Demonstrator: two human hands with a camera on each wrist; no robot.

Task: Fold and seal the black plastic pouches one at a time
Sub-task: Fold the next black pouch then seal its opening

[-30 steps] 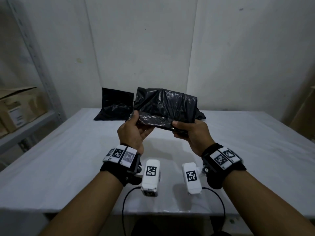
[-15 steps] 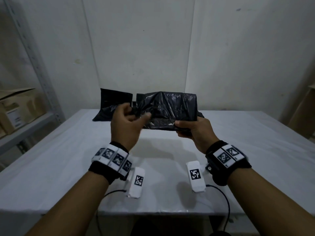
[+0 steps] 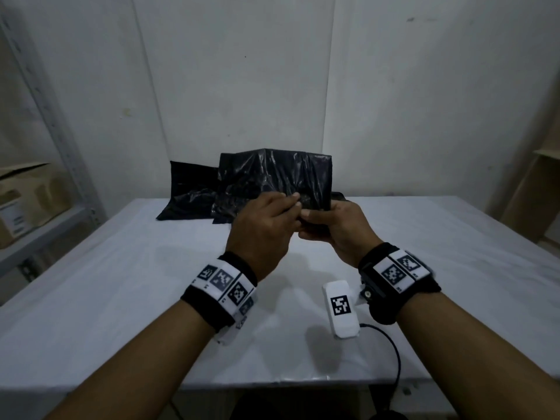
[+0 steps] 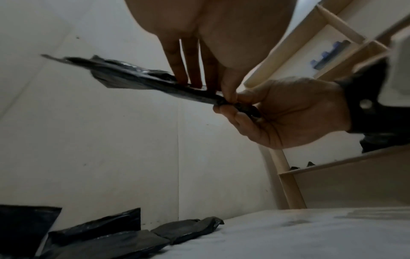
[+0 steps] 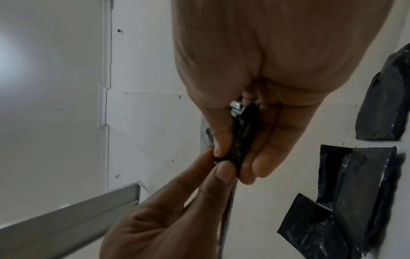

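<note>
I hold one crinkled black plastic pouch point(image 3: 272, 177) up over the middle of the white table point(image 3: 121, 298). My left hand point(image 3: 291, 204) lays its fingers point(image 4: 188, 77) along the pouch point(image 4: 133, 75) and pinches its near corner with the thumb. My right hand point(image 3: 312, 219) pinches the same corner between thumb and fingers point(image 5: 255, 157); the pouch point(image 5: 241, 136) shows as a thin dark fold there. The two hands touch each other. Several more black pouches point(image 3: 188, 195) lie at the back of the table by the wall.
A metal shelf with a cardboard box point(image 3: 27, 201) stands at the left. A wooden rack point(image 3: 533, 201) stands at the right. A black cable point(image 3: 391, 350) hangs over the table's front edge. The loose pouches point(image 4: 106, 241) lie in a pile near the wall.
My left hand left the pouch's left end and slid right until it met my right hand. The pouch now stands more upright and a little higher.
</note>
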